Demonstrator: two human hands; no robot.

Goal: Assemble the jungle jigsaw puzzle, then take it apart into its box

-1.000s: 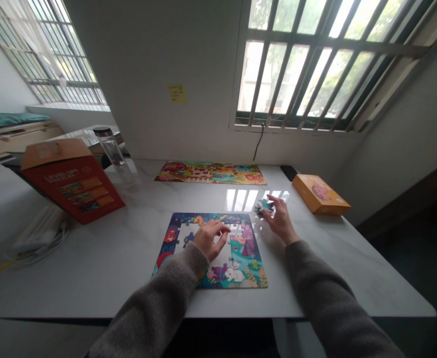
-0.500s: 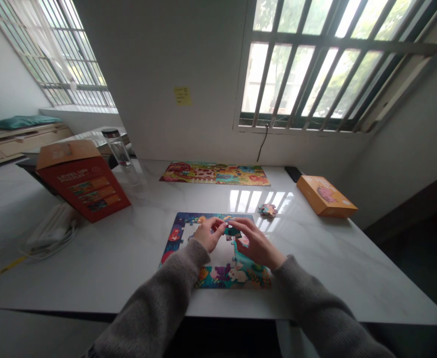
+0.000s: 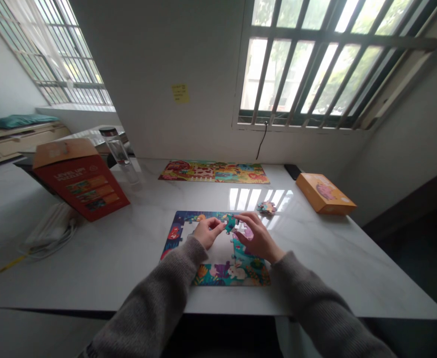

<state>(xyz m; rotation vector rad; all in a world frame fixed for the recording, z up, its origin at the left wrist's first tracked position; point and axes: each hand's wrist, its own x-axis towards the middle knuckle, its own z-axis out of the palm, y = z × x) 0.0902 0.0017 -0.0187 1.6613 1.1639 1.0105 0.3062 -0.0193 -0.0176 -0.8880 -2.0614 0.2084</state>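
A teal jigsaw puzzle piece [image 3: 230, 223] is held up over the partly filled puzzle [image 3: 242, 275], its printed face towards me. My left hand [image 3: 207, 232] pinches the piece's left edge between thumb and fingers. My right hand [image 3: 257, 238] has its index finger and thumb curved round the piece's right side, the tips at its edge. Dark blue and teal border pieces with animals frame a bare white middle in the puzzle. Behind my right hand, part of the puzzle's right side is hidden.
Beyond the puzzle lies a small pile of loose pieces [image 3: 266, 207]. A long finished puzzle [image 3: 214, 172] is by the wall. An orange box [image 3: 325, 194] and black phone [image 3: 293, 172] are at right; a red box [image 3: 87, 186], glass bottle [image 3: 117, 148] and white cable [image 3: 52, 231] at left.
The puzzle piece has been turned, so its teal face shows more fully, and it sits slightly higher and further left. My right fingers have spread a little around it.
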